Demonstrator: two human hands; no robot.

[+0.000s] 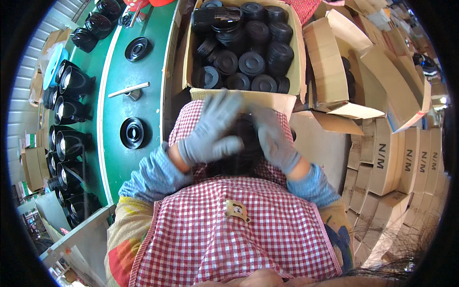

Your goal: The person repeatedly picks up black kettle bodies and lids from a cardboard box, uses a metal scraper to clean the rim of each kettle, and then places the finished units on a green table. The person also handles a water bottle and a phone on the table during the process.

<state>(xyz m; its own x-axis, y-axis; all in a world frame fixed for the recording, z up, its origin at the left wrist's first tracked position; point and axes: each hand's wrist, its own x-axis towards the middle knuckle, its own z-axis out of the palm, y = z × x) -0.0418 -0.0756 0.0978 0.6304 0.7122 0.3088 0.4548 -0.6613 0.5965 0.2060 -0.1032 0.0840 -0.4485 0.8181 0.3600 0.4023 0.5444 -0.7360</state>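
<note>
My left hand (pixel 210 129), in a grey glove, reaches over a black object (pixel 236 160) on my lap. Its fingers are stretched out and its thumb stands apart. On the other side of that object is my right hand (pixel 276 141), gloved alike, with its fingers smeared by motion. The black object is dark and largely covered by the hands, so its kind does not show; whether either hand touches it I cannot tell. Just beyond my hands stands an open cardboard box (pixel 296 62) packed with round black lids (pixel 251 64).
On the green table (pixel 114 177) to the left lie two black ring-shaped parts (pixel 134 133) and a metal T-shaped tool (pixel 130 91). Several glossy black pots (pixel 71 143) line its far side. Opened cartons (pixel 330 62) and stacked boxes (pixel 386 158) fill the right.
</note>
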